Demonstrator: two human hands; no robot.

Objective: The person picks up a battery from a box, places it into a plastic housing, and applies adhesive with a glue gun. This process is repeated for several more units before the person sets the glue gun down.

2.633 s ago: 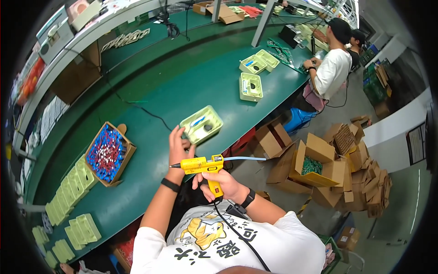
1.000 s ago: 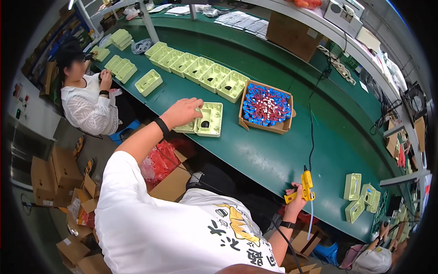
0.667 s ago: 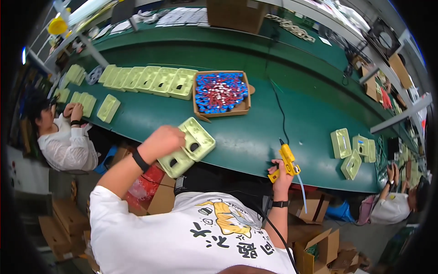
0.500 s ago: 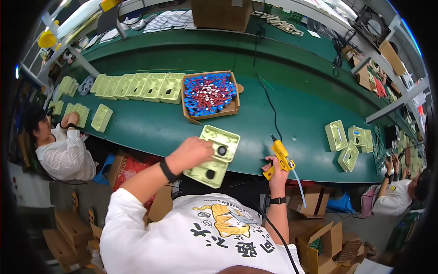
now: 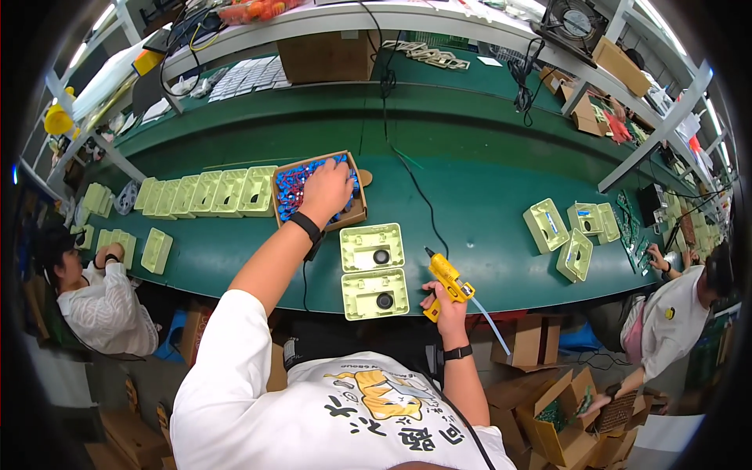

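My left hand (image 5: 328, 190) reaches into an open cardboard box (image 5: 358, 212) filled with blue parts (image 5: 289, 182) on red wires. Its fingers are bent down among the parts, and whatever they pinch is hidden. My right hand (image 5: 449, 312) is wrapped round the handle of a yellow hot glue gun (image 5: 447, 276), its nozzle pointing up and left. Between my hands, two pale green plastic housings lie hollow side up. The far housing (image 5: 362, 244) and the near housing (image 5: 354, 294) sit edge to edge, each with a round black piece inside.
A row of green housings (image 5: 227, 190) stands left of the box. Several more housings (image 5: 546, 225) lie at the right. The gun's black cord (image 5: 425, 200) runs back over the green bench (image 5: 501, 176). Co-workers sit at both sides; one's hand (image 5: 599, 405) is at a floor carton.
My left hand has moved from the housings to the box of blue parts. The two housings now lie straight and flat on the bench. My right hand still holds the glue gun.
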